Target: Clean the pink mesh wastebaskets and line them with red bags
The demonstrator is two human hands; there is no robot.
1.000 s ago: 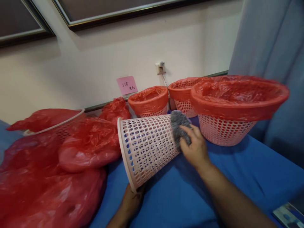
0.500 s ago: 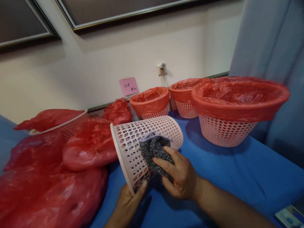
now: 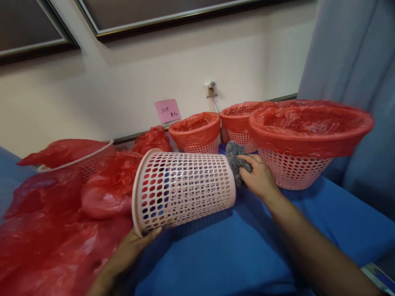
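Note:
A pale pink perforated plastic basket [image 3: 191, 187] lies tipped on its side above the blue-covered table, its rim toward the left. My left hand [image 3: 135, 242] grips that rim from below, thumb outside; its other fingers are hidden behind the basket. In my right hand [image 3: 257, 174] is a dark grey cloth [image 3: 237, 162], bunched under the fingers and held against the basket's base end at the right.
Red plastic bags [image 3: 61, 230] heap on the left beside another basket [image 3: 92, 158]. Along the wall stand baskets with red liners: a small one [image 3: 197, 131], a second [image 3: 239, 125] and a large one [image 3: 296, 164]. Blue cloth covers the table [image 3: 210, 255].
My right hand has moved the cloth from the basket's side to its base, rightward and up. The basket has turned more level, and my left hand has shifted left with the rim.

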